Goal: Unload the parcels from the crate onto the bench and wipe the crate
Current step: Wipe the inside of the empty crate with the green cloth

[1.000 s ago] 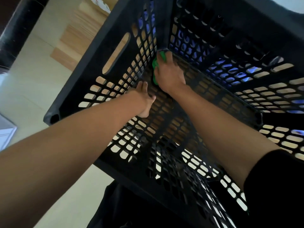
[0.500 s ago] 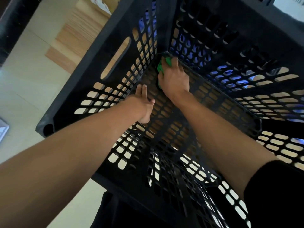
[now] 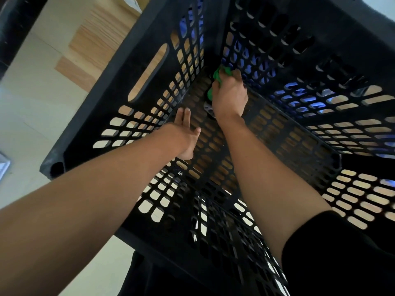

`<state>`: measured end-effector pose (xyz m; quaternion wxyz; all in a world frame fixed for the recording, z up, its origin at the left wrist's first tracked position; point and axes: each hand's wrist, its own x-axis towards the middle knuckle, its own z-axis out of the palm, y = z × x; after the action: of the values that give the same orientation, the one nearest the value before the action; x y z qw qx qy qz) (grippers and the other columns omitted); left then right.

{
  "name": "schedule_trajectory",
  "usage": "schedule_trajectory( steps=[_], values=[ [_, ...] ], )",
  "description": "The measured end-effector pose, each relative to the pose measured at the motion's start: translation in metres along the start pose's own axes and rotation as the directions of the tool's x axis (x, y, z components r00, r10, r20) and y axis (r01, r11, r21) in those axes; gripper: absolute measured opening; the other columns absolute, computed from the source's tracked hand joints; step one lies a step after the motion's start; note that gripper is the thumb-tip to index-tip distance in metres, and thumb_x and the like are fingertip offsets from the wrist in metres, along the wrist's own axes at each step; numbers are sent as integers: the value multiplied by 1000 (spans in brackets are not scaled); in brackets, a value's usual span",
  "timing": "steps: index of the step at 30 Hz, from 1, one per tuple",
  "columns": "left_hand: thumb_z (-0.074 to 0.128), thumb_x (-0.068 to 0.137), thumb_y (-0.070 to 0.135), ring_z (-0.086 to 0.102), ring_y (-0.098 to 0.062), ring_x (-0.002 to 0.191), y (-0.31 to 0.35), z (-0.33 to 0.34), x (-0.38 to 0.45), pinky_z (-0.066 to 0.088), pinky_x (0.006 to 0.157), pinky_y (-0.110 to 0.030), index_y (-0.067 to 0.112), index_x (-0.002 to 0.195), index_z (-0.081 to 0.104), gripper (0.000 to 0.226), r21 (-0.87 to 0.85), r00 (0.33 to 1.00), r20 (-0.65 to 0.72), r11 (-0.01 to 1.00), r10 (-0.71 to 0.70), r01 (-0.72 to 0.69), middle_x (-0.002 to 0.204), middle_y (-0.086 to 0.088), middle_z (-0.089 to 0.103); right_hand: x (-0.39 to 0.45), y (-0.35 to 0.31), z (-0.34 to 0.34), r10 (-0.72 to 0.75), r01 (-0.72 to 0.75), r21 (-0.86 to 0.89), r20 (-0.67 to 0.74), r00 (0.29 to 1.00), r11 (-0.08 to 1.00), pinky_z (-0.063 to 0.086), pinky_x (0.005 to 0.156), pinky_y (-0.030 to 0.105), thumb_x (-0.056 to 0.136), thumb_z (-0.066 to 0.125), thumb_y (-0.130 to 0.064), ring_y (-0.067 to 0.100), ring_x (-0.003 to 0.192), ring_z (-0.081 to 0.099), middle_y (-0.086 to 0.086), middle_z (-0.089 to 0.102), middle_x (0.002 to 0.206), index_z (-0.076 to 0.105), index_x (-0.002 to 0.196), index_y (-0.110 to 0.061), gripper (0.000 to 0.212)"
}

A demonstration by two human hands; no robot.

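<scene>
A black perforated plastic crate [image 3: 119,86] fills most of the view, and I look down into it. Both my arms reach inside. My right hand [image 3: 229,97] presses a green cloth [image 3: 220,74] into the far corner of the crate's floor; only the cloth's edges show beyond my fingers. My left hand [image 3: 183,133] lies with straight fingers against the lower left wall, near the floor, holding nothing. No parcels are visible inside the crate.
A wooden bench surface [image 3: 94,52] shows at the upper left and through the crate's holes. Pale floor [image 3: 27,99] lies to the left. A white object's corner [image 3: 3,167] sits at the far left edge.
My right hand has pushed the green cloth a little farther into the far corner. My left hand has stayed pressed against the left wall.
</scene>
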<state>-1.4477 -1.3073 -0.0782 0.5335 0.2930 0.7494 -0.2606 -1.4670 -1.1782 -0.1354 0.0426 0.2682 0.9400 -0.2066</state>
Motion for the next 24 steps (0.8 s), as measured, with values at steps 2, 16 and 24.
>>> schedule_trajectory(
  steps=[2,16,24],
  values=[
    [50,105,30,-33,-42,147,-1,0,0,29,117,-65,27,161,-14,85,-3,1000,1,1000,1,-1,154,-22,-44,2,-8,2,50,-50,14,19,999,999,49,73,41,102,54,-24,41,97,68,12,53,130,68,123,-17,26],
    [52,104,40,-35,-41,146,0,-3,-3,24,120,-65,28,161,-14,89,-20,999,34,1000,6,-5,153,-20,-46,-1,-15,-1,29,-25,-37,116,993,999,37,67,38,102,45,-19,38,91,66,14,44,135,63,126,-15,30],
    [51,104,40,-34,-43,146,4,-5,-4,24,119,-65,24,161,-13,88,-18,999,36,1000,-11,12,155,-22,-43,10,-22,2,81,-126,198,223,972,972,41,76,36,101,45,-28,37,109,64,15,67,118,61,130,-15,36]
  ],
)
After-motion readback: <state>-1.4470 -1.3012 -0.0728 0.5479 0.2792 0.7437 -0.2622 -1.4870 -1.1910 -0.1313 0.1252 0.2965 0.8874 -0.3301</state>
